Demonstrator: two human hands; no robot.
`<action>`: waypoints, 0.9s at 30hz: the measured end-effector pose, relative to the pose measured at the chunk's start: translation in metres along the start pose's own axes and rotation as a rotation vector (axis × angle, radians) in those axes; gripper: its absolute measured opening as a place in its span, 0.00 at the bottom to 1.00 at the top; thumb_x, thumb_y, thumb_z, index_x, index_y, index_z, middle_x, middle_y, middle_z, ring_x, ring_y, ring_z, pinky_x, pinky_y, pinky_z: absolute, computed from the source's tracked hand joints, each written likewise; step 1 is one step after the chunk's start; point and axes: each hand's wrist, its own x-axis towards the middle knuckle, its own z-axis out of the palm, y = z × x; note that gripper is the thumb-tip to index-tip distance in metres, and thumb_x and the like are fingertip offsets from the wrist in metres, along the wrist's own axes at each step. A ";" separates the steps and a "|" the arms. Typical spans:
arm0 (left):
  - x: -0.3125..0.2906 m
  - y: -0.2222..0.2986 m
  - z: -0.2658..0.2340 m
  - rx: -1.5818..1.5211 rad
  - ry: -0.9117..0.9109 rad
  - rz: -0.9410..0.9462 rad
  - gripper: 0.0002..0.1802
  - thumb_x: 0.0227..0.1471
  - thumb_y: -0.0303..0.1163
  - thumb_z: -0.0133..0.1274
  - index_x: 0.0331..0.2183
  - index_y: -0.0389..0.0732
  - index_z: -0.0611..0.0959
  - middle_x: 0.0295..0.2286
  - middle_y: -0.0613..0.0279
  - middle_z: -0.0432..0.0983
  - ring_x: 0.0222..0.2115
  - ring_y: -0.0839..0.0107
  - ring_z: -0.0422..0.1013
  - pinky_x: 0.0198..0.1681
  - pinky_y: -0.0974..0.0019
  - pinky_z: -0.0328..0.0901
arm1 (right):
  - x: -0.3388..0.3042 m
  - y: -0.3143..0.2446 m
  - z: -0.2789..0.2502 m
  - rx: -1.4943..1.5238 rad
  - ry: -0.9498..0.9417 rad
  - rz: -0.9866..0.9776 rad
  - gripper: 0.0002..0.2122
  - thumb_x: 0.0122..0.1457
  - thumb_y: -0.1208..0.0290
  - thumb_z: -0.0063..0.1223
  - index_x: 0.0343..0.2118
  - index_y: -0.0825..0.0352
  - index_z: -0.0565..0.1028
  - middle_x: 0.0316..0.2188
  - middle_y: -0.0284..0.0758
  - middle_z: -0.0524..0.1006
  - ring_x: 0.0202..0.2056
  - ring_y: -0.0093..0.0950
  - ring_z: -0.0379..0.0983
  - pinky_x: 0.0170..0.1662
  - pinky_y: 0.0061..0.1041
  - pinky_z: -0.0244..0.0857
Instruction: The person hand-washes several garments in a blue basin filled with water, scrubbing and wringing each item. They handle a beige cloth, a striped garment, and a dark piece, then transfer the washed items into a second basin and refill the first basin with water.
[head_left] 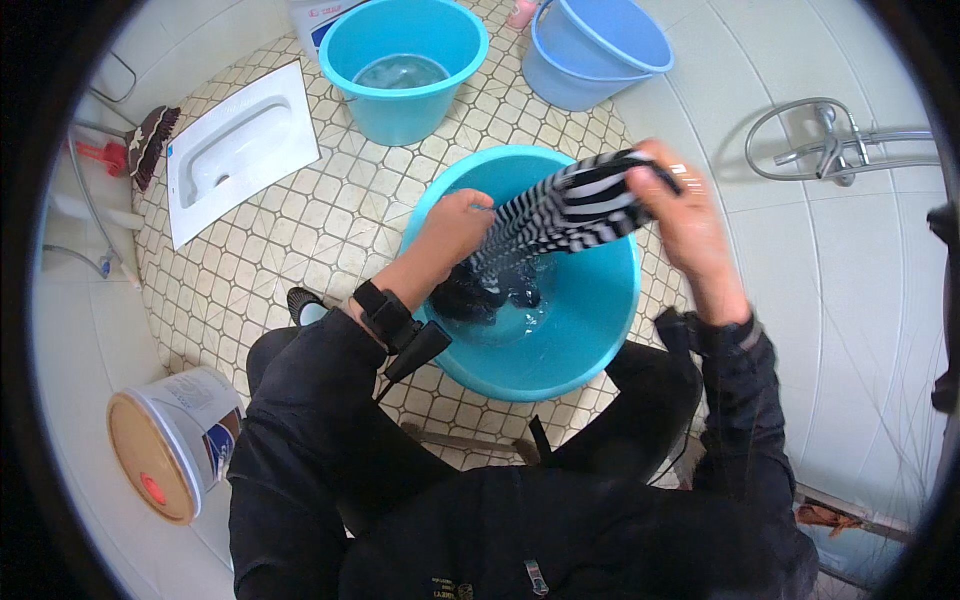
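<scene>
A wet black-and-white striped cloth garment (575,205) is stretched between my two hands over a turquoise basin (590,330). My right hand (685,215), slightly blurred, grips its dark upper end beyond the basin's right rim. Lower down and over the basin, my left hand (460,225) is closed on the garment's other end. Water drips and splashes beneath it. Dark wet cloth (465,298) lies in the water at the basin's left side; whether it joins the striped piece I cannot tell.
A turquoise bucket (400,115) holding water stands beyond the basin, beside blue nested buckets (570,85). A squat toilet (240,150) is set in the tiled floor at far left. A lidded white bucket (205,390) sits near left. A shower tap (830,150) juts from the right wall.
</scene>
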 end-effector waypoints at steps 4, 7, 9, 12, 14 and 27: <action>0.001 -0.005 0.000 -0.007 -0.030 -0.006 0.14 0.53 0.34 0.48 0.42 0.43 0.76 0.33 0.68 0.74 0.30 0.77 0.69 0.32 0.71 0.64 | -0.028 -0.073 -0.045 0.124 0.248 -0.283 0.10 0.63 0.67 0.47 0.39 0.68 0.74 0.31 0.30 0.74 0.36 0.19 0.68 0.41 0.18 0.62; 0.000 -0.007 -0.001 0.033 -0.033 -0.011 0.14 0.53 0.34 0.47 0.42 0.43 0.76 0.33 0.69 0.74 0.30 0.77 0.68 0.32 0.71 0.64 | -0.050 -0.122 -0.076 0.178 0.355 -0.424 0.15 0.65 0.65 0.41 0.50 0.67 0.70 0.46 0.39 0.72 0.47 0.28 0.69 0.52 0.29 0.62; 0.000 -0.007 0.000 0.049 -0.030 -0.012 0.13 0.53 0.34 0.47 0.41 0.44 0.76 0.33 0.69 0.74 0.30 0.78 0.68 0.32 0.71 0.64 | -0.063 -0.148 -0.088 0.253 0.078 -0.546 0.15 0.65 0.65 0.40 0.49 0.67 0.70 0.45 0.38 0.73 0.47 0.28 0.70 0.52 0.31 0.62; 0.001 -0.007 0.001 0.030 -0.039 0.025 0.13 0.53 0.34 0.48 0.41 0.43 0.77 0.33 0.68 0.73 0.30 0.78 0.68 0.32 0.72 0.63 | -0.065 -0.156 -0.089 0.145 0.202 -0.523 0.15 0.66 0.65 0.38 0.48 0.68 0.71 0.42 0.37 0.75 0.45 0.28 0.71 0.50 0.30 0.62; 0.000 -0.006 0.001 -0.005 -0.048 0.024 0.13 0.53 0.35 0.48 0.41 0.42 0.77 0.33 0.68 0.73 0.30 0.78 0.68 0.32 0.72 0.63 | -0.056 -0.139 -0.080 0.135 0.407 -0.348 0.15 0.66 0.65 0.41 0.48 0.69 0.71 0.41 0.36 0.75 0.43 0.25 0.72 0.48 0.24 0.63; -0.004 0.008 -0.007 0.061 -0.033 0.147 0.13 0.51 0.30 0.47 0.38 0.36 0.79 0.32 0.59 0.78 0.30 0.71 0.73 0.34 0.68 0.66 | -0.017 0.252 0.151 -0.708 -0.602 0.084 0.11 0.55 0.63 0.56 0.42 0.52 0.75 0.41 0.44 0.67 0.49 0.45 0.60 0.45 0.46 0.62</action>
